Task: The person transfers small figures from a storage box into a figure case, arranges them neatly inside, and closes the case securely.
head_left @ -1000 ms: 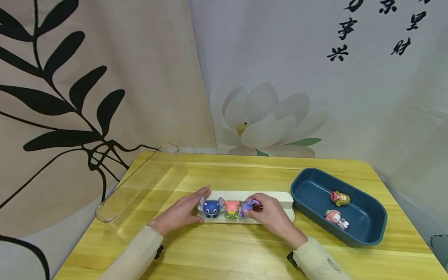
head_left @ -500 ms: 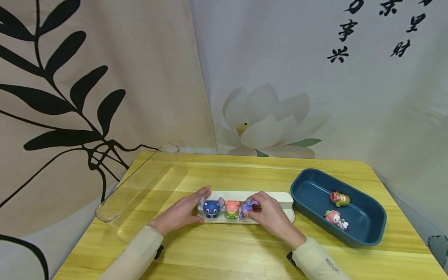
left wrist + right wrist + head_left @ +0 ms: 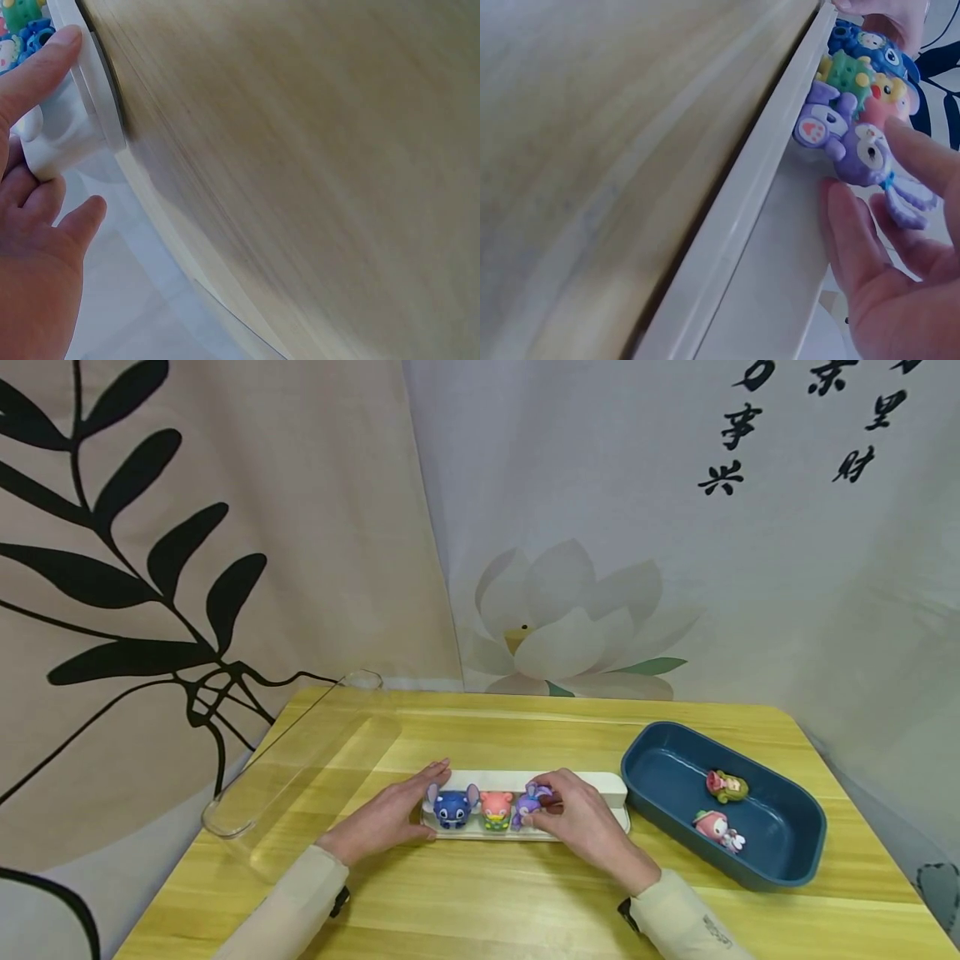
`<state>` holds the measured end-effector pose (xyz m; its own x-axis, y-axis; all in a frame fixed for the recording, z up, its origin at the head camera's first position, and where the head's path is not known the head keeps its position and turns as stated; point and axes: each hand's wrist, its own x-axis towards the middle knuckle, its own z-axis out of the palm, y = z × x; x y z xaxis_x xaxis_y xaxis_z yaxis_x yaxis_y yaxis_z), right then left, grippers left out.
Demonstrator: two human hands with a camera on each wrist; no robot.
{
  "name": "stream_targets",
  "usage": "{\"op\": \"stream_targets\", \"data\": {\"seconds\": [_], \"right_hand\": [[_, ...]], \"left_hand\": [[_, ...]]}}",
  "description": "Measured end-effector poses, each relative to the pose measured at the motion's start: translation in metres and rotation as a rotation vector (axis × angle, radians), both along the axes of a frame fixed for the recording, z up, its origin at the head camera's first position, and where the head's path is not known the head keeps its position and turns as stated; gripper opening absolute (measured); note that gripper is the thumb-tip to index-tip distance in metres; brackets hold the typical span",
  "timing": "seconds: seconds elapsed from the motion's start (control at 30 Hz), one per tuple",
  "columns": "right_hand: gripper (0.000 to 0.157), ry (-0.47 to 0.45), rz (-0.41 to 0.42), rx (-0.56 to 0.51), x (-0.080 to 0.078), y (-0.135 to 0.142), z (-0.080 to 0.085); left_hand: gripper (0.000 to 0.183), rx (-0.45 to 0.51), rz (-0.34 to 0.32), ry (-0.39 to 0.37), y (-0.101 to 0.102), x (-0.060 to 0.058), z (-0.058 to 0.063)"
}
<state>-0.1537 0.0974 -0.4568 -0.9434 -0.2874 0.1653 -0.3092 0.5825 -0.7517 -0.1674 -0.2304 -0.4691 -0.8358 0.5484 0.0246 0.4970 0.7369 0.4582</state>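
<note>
A white two-step display stand (image 3: pixel 525 778) lies on the table, with toy figurines in a row on its lower front step. My left hand (image 3: pixel 388 814) grips its left end, thumb (image 3: pixel 45 71) over the front edge and fingers round behind. Beside that hand sits a blue big-eared figurine (image 3: pixel 452 810), then a pink figurine (image 3: pixel 496 810) in green and yellow. Third in line is a purple rabbit figurine (image 3: pixel 864 154), upright, its long ears pointing back. My right hand (image 3: pixel 581 814) holds this rabbit, thumb and fingers on either side of its head; its right side is partly hidden.
A dark blue tray (image 3: pixel 660 806) stands close to the stand's right end, with a green-and-pink figurine (image 3: pixel 727 786) and a pink-hatted figurine (image 3: pixel 718 829) lying inside. At the left, a long transparent cover (image 3: pixel 300 768) reaches the table's edge. A printed curtain (image 3: pixel 570 527) hangs behind.
The purple rabbit has turned from leaning to upright, its face now more toward the front, with my right hand staying at it. My left hand has not moved.
</note>
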Motion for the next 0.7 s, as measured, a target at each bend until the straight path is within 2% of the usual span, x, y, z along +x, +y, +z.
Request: {"op": "stream_targets", "data": {"seconds": [0.2,0.47,0.7], "right_hand": [[0.046,-0.011,-0.03,0.012,0.005,0.005,0.007],[0.045,0.131,-0.059,0.053,0.01,0.019,0.015],[0.045,0.178,-0.054,0.058,0.014,0.038,0.025]], "left_hand": [[0.097,0.006,-0.005,-0.002,0.001,0.001,0.001],[0.097,-0.002,-0.004,0.006,0.002,0.0,0.001],[0.096,-0.019,0.002,-0.001,0.002,0.0,0.001]]}}
